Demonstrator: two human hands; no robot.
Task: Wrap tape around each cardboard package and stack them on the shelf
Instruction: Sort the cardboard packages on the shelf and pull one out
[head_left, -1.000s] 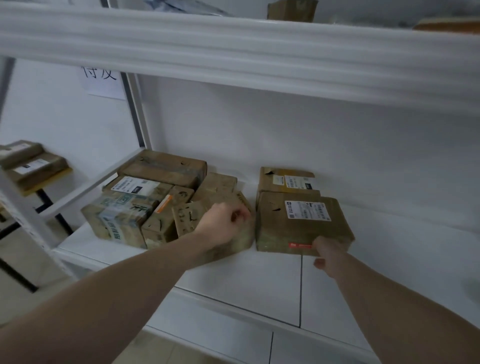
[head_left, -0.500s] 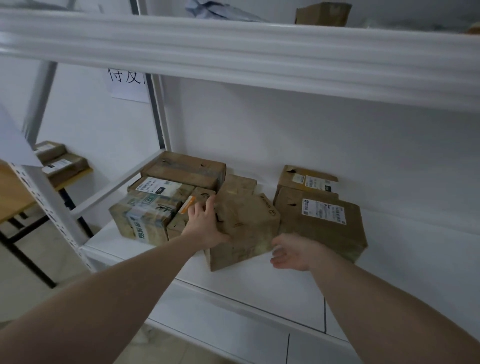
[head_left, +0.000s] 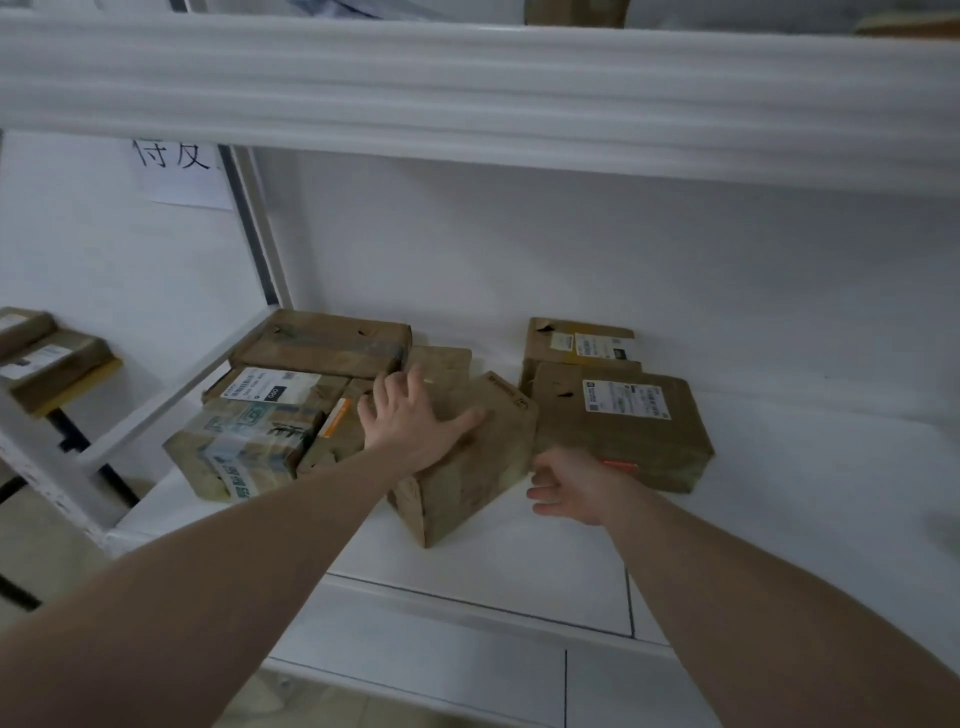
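A brown cardboard package (head_left: 483, 467) sits turned at an angle on the white shelf (head_left: 545, 561), one corner pointing at me. My left hand (head_left: 410, 421) lies flat on its top with fingers spread. My right hand (head_left: 571, 486) hovers by the package's right side with relaxed fingers, holding nothing, in front of a labelled package (head_left: 623, 421). Another labelled package (head_left: 582, 343) lies behind that one. A cluster of taped packages (head_left: 260, 426) fills the shelf's left end.
The upper shelf's thick white edge (head_left: 467, 98) hangs low overhead. A white upright post (head_left: 260, 228) stands at the back left. More packages (head_left: 47, 358) rest on a stand at far left. A paper sign (head_left: 176, 171) hangs on the wall.
My left hand went from a fist on the middle package to lying flat on top. The package has turned at an angle. My right hand left the labelled package and moved left.
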